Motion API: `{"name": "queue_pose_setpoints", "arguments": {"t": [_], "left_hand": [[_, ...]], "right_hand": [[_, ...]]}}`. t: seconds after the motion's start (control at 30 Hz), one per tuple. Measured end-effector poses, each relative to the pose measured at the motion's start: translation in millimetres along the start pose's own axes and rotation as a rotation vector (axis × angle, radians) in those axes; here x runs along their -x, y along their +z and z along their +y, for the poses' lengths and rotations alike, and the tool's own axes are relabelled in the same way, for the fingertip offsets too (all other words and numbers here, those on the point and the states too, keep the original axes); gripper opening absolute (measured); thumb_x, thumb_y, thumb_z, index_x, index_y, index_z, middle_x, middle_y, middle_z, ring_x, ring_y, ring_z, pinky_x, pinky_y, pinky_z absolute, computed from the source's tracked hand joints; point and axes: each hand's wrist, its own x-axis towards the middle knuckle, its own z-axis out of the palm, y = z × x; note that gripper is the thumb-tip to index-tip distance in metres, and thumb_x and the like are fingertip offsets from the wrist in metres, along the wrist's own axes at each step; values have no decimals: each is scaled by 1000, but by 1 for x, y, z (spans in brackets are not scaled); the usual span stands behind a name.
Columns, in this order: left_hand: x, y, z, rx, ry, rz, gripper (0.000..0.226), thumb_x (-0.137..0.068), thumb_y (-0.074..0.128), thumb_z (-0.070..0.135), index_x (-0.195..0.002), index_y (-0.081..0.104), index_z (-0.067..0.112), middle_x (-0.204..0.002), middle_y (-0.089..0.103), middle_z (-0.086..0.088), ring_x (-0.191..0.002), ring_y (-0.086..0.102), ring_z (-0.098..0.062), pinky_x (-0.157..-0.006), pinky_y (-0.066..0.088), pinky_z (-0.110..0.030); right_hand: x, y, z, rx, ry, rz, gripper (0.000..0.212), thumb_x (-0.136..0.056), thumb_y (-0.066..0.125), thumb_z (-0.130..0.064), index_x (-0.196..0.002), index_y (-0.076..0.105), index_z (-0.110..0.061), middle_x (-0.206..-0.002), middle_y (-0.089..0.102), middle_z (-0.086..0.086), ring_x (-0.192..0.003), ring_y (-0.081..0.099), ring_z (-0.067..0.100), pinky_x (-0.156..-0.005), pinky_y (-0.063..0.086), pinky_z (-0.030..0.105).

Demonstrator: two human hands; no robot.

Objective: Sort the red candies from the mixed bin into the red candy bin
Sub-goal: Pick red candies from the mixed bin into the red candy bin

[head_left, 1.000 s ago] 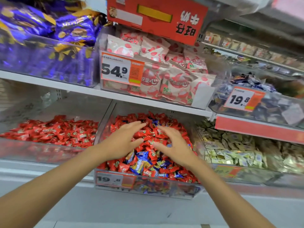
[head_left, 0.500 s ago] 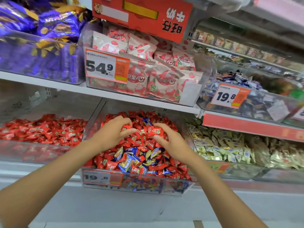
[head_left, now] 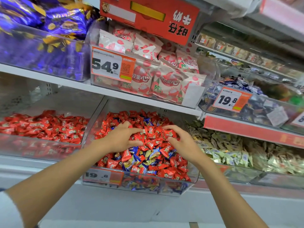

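Observation:
The mixed bin (head_left: 105, 177), a clear plastic tray on the lower shelf, holds red candies (head_left: 152, 134) mingled with blue and yellow ones (head_left: 152, 153). Both hands are inside it, on top of the pile. My left hand (head_left: 122, 139) has its fingers curled round a cluster of red candies. My right hand (head_left: 180, 140) faces it, fingers bent, pinching a red candy at its fingertips. A heap of red candies is gathered between the two hands. The red candy bin (head_left: 41, 145) stands directly left of the mixed bin and holds only red candies (head_left: 46, 125).
Right of the mixed bin sits a bin of pale gold candies (head_left: 233, 152). The shelf above (head_left: 69, 83) overhangs the bins and carries purple sweets (head_left: 41, 46), pink-and-white packets (head_left: 156, 71) and dark wrapped sweets (head_left: 246, 102). A red box (head_left: 148, 15) hangs overhead.
Both hands went from lying spread on the pile to curling their fingers inward, raking red candies together between them. The camera shifted slightly.

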Motion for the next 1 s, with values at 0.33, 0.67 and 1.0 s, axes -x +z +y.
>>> {"name": "queue_pose_setpoints", "arguments": {"t": [0.33,0.67,1.0], "left_hand": [[2,0,0,-46,92,135,25,-90,56,43,-108,48,28,-88,45,7,-75,50,-15,-70,42,-31],[3,-15,-11,210,80,228,21,-92,58,30,-111,51,32,-112,52,4,-99,53,-17,-84,42,-30],[-1,-4,-12,83,63,-49,54,-87,60,45,-138,47,31,-122,41,1,-112,47,-15,-102,39,-33]], "right_hand": [[-4,40,7,378,-178,-68,25,-96,52,-41,-108,59,-20,-103,53,-1,-97,47,15,-82,40,32],[-24,25,-7,106,-115,151,28,-99,51,-27,-125,60,-22,-108,55,-7,-96,51,6,-83,36,20],[-44,55,-2,347,-83,-261,44,-83,65,-53,-117,54,-27,-120,48,4,-113,42,23,-95,39,35]]}}
